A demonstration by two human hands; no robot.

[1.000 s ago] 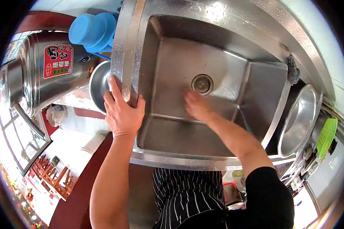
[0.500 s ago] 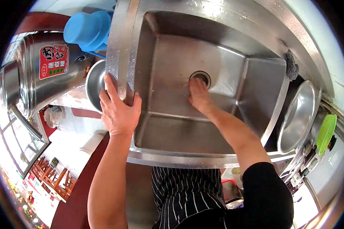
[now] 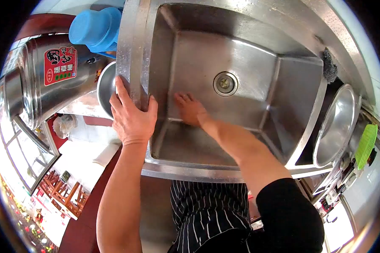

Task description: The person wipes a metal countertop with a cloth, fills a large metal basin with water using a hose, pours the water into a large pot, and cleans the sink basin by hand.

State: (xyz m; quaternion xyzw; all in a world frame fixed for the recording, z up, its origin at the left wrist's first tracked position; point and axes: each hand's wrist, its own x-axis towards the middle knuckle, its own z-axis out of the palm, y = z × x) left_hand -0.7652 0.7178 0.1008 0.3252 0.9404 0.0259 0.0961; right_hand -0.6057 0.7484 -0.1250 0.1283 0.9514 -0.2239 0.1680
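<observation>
My left hand (image 3: 133, 114) rests on the left rim of a stainless steel sink (image 3: 207, 55), thumb and fingers spread over the edge. Down inside the basin, my right hand (image 3: 189, 109) is over the floor near its left wall, fingers stretched out and nothing seen in them. Whether its fingertips press on the metal I cannot tell. To the right of that hand is the round drain (image 3: 225, 83), with some pale greenish bits in its strainer.
A steel scrubber (image 3: 329, 65) sits on the sink's right rim, beside a large metal basin (image 3: 335, 126). At left are a grey metal bowl (image 3: 107, 89), a blue plastic container (image 3: 95, 29) and a big steel barrel (image 3: 63, 80). A green basket (image 3: 366, 146) is far right.
My right hand has moved left from the drain towards the basin's left wall, leaving the drain uncovered. My left hand keeps its place on the rim. The view has shifted slightly.
</observation>
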